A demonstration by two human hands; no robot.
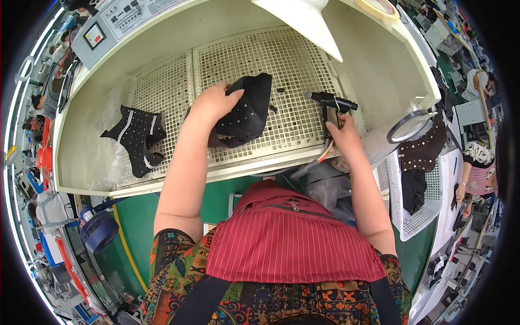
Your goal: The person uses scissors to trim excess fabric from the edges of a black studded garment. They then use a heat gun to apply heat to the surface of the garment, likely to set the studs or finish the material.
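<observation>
My left hand (pixel 213 103) grips a black studded shoe upper (pixel 246 111) and holds it against the white perforated grid (pixel 292 59) inside a cream booth. Over at the right, my right hand (pixel 342 132) is closed on the handle of a black spray gun (pixel 331 101). The gun's nozzle points left toward the upper, and its hoses hang down below my hand. A second black upper with white stripes (pixel 136 138) lies flat on the grid's left part, away from both hands.
A white plastic basket (pixel 417 216) at my right holds more dark studded uppers (pixel 422 151). A round magnifier (pixel 409 125) sits by the booth's right wall. A blue fan (pixel 99 230) stands lower left. Another person (pixel 476 168) works at far right.
</observation>
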